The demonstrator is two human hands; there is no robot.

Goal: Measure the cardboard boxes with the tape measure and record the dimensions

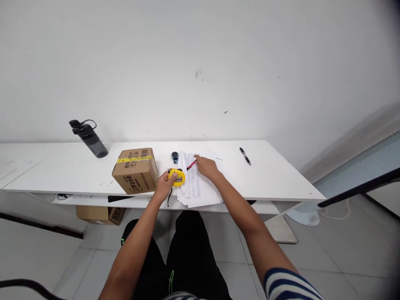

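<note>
My left hand [163,186] is closed around a yellow tape measure [179,178], its thumb on the case, and a dark wrist strap hangs below it. Just left of that hand stands a cardboard box [134,171] with a yellow strip across its top. Over the stack of printed papers [204,192], my right hand [206,166] has its fingers closed on one end of a slim red pen [191,165] with a dark other end. Behind the tape measure lies a dark wristwatch [175,156].
A dark water bottle [92,141] stands at the back left of the white table [271,177]. A black pen [245,156] lies to the right of the papers. Under the table sits another cardboard box [98,214]. The wall rises directly behind the table.
</note>
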